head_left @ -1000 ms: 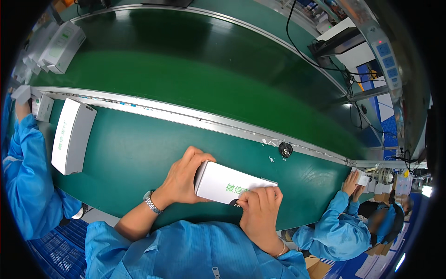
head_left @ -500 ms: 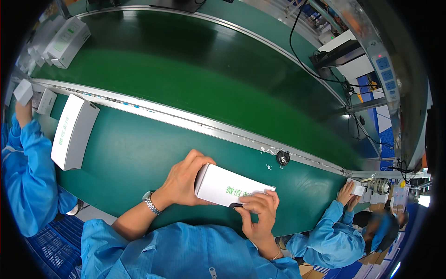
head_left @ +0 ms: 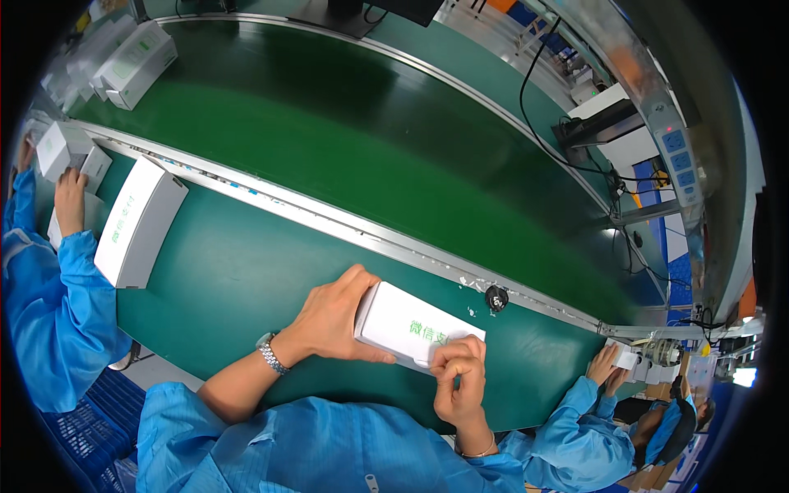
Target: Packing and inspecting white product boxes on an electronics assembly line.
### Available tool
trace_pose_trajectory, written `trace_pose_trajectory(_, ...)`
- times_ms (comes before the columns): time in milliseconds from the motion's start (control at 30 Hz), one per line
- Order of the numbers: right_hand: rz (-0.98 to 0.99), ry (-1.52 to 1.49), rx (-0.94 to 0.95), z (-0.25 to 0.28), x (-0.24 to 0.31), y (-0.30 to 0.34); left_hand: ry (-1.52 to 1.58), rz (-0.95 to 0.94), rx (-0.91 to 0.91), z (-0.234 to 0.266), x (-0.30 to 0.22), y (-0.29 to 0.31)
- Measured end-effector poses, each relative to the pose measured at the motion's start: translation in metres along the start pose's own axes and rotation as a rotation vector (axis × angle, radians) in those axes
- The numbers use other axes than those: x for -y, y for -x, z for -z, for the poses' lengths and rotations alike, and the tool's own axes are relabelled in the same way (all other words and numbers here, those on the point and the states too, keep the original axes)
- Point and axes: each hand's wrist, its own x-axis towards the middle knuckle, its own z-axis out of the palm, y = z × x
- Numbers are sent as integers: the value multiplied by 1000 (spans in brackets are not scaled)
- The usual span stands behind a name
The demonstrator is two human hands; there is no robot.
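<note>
A white carton (head_left: 396, 322) with green print is held tilted above the green bench, close in front of me. My left hand (head_left: 333, 319) grips its left end, thumb along the near edge and fingers behind. Over the carton's near right corner my right hand (head_left: 459, 382) is curled, thumb and forefinger pinched together at the edge. Whatever that pinch holds is hidden by the fingers.
A larger white carton (head_left: 136, 226) stands on the bench at left. A small black round object (head_left: 496, 298) and white scraps lie by the metal rail (head_left: 370, 239). Beyond runs a green belt (head_left: 329, 148) with white cartons (head_left: 136, 66). Co-workers (head_left: 62, 296) (head_left: 588, 431) work at both sides.
My right fingers have curled tighter at the carton's near edge, where a dark gap showed before and no longer shows. My left hand keeps its grip. The left co-worker's hands have moved among cartons.
</note>
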Motion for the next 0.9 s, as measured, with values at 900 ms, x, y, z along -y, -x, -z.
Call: trace_pose_trajectory(900, -590, -507, -504, 72, -128, 17, 300, 256, -655, 27, 30, 79)
